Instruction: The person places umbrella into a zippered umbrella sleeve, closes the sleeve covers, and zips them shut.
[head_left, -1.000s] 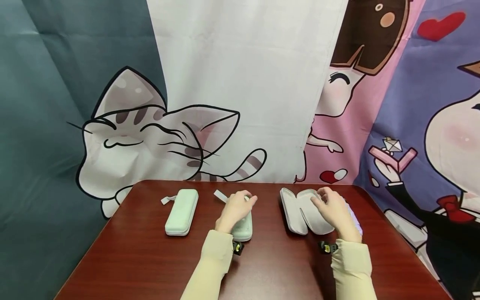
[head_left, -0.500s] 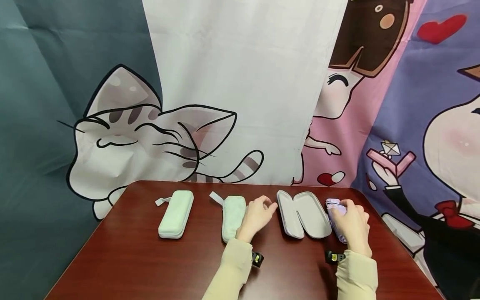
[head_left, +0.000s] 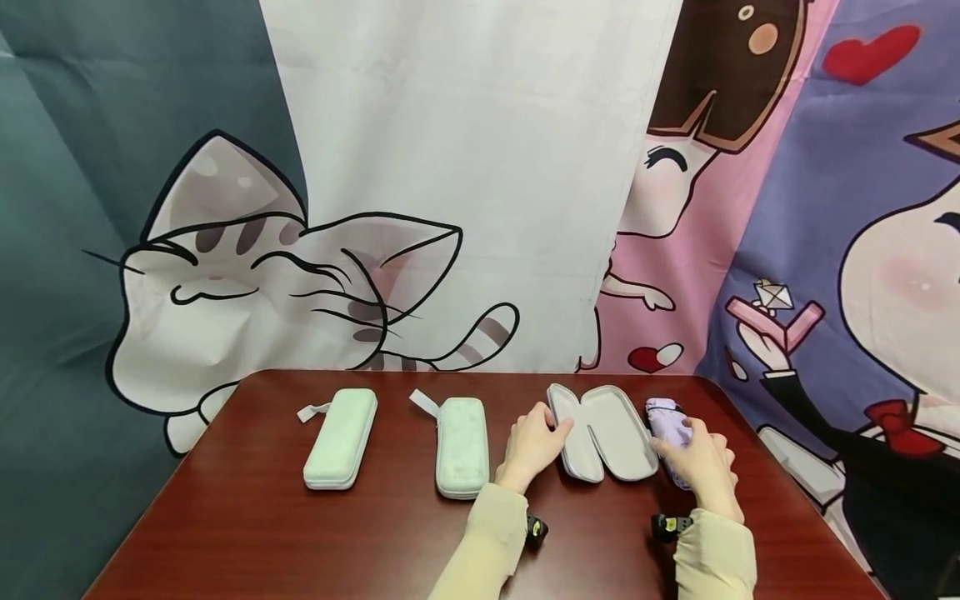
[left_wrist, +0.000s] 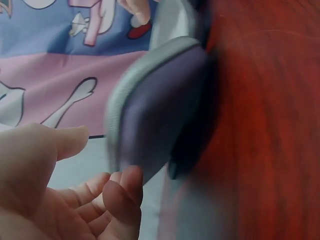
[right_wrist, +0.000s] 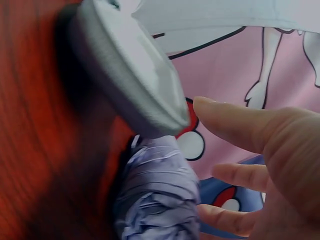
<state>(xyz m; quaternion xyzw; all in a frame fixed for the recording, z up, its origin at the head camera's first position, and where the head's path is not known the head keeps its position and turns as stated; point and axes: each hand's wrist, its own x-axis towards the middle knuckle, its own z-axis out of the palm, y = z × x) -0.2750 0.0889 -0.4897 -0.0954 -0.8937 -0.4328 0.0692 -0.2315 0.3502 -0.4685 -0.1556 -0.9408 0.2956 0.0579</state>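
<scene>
An unzipped case point(head_left: 621, 435) with pale grey lining lies spread open at the right of the table. My left hand point(head_left: 531, 448) is at its left edge, fingertips at or near the case's purplish outer shell point(left_wrist: 152, 107) and thumb held apart. A compact folded umbrella point(head_left: 667, 427) in pleated purple fabric lies just right of the case. Over the umbrella's right side is my right hand point(head_left: 703, 468), its fingers spread beside the fabric. In the right wrist view the thumb points toward the case's rim, seemingly apart from it.
Two closed pale green zip cases lie to the left: one at the far left point(head_left: 341, 439), the other in the middle point(head_left: 462, 447). Each has a light strap at its upper left. The dark red table point(head_left: 247, 533) ends at a printed cloth backdrop point(head_left: 480, 167).
My left hand has left the middle green case and moved right to the open case. My right hand has moved from the open case to the umbrella. The camera view has shifted slightly.
</scene>
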